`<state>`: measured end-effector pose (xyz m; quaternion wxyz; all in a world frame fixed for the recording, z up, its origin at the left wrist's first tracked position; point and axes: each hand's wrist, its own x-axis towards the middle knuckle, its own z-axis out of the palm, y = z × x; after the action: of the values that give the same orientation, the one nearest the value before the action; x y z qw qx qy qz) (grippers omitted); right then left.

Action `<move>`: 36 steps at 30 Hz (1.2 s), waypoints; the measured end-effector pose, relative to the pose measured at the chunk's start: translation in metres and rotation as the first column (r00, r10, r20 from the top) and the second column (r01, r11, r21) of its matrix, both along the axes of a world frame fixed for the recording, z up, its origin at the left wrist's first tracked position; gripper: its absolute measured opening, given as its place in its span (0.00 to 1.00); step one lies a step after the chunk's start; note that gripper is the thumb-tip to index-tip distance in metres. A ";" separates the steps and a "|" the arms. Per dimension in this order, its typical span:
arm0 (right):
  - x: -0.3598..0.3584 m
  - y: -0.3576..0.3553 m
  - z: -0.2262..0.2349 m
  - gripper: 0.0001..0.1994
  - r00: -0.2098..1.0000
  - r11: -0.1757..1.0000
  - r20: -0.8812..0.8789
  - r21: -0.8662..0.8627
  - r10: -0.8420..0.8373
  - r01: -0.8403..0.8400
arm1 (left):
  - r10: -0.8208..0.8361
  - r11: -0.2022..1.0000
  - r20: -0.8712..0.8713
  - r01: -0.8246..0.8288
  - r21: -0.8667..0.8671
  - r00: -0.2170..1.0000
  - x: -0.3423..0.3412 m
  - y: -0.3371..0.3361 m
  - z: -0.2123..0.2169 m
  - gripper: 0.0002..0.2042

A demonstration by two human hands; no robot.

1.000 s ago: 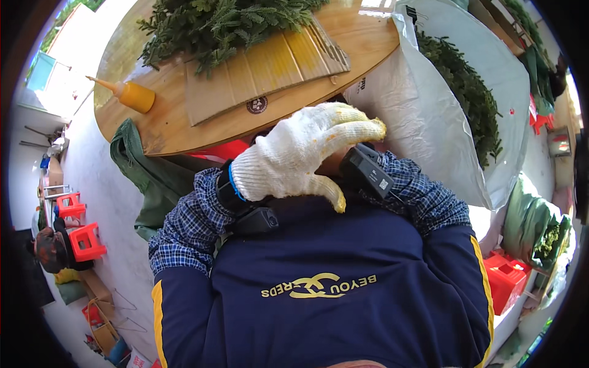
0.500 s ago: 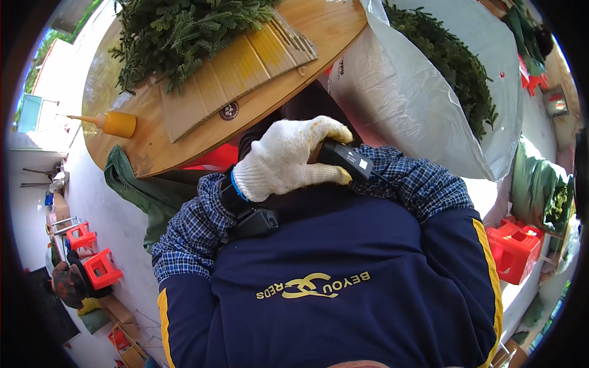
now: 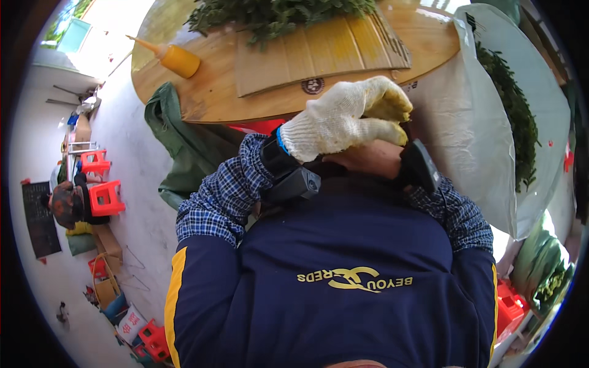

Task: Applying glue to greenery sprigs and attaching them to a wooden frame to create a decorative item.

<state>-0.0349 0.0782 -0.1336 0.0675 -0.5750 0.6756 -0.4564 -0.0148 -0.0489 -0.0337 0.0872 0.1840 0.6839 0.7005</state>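
Observation:
My left hand [image 3: 350, 116] wears a white knit glove with yellowed fingertips. Its thumb and fingers curve apart, with a gap between them and nothing seen in it. Just beneath it is my bare right hand [image 3: 371, 157], whose fingers are hidden behind the glove and in shadow. A black box-shaped device [image 3: 422, 165] sits at my right wrist, near the left fingertips but apart from them. Another black device [image 3: 294, 186] is strapped at my left wrist. Both hands are in front of my chest, short of the wooden table's [image 3: 215, 101] near edge.
On the table are a ridged cardboard sheet [image 3: 319, 58], green fir branches [image 3: 276, 18] and a yellow squeeze bottle [image 3: 179, 60]. Green cloth [image 3: 175, 147] hangs at left. A white sack [image 3: 466, 122] with more branches [image 3: 512, 110] stands right. Red stools [image 3: 105, 198] and a person [image 3: 67, 205] are far left.
My left hand has come off the black device at my right wrist, which it was gripping. My bare right hand now shows below it. The whole view has shifted.

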 end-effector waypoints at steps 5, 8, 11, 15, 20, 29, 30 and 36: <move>-0.015 -0.004 0.053 0.03 0.980 0.980 0.138 0.121 0.142 -0.159 | 0.360 0.919 -0.051 -0.345 0.190 0.932 -0.007 -0.052 0.025 0.10; -0.009 -0.006 0.073 0.04 0.843 0.984 0.527 0.063 0.109 -0.167 | 0.585 0.714 0.042 -0.539 0.446 0.810 -0.006 -0.080 0.022 0.10; -0.005 -0.012 0.086 0.04 0.737 0.992 0.675 0.064 0.040 -0.113 | 0.599 0.670 0.062 -0.542 0.507 0.798 -0.002 -0.100 0.012 0.11; 0.002 -0.024 0.101 0.04 0.832 0.996 0.554 0.087 -0.024 -0.028 | 0.729 0.608 0.072 -0.692 0.388 0.681 0.003 -0.101 0.018 0.10; 0.023 -0.036 0.114 0.11 0.837 0.992 0.541 0.038 0.084 -0.124 | 0.812 0.498 -0.380 -0.865 0.058 0.442 0.005 -0.091 0.030 0.07; 0.042 -0.055 0.081 0.35 0.698 0.998 0.714 -0.021 0.057 -0.060 | 0.535 0.211 -0.844 -0.973 0.090 0.038 0.004 -0.096 0.038 0.06; 0.042 -0.055 0.082 0.35 0.697 0.998 0.714 -0.023 0.057 -0.059 | 0.525 0.203 -0.851 -0.975 0.094 0.027 0.003 -0.096 0.038 0.06; 0.042 -0.059 0.079 0.28 0.579 0.989 0.806 -0.057 0.125 -0.134 | 0.466 0.209 -0.880 -0.978 0.012 0.089 0.005 -0.088 0.037 0.06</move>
<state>0.0072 0.0190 -0.0547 0.4020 -0.3531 0.5301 -0.6578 -0.0099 -0.1366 0.0034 -0.5381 0.0054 0.8131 0.2221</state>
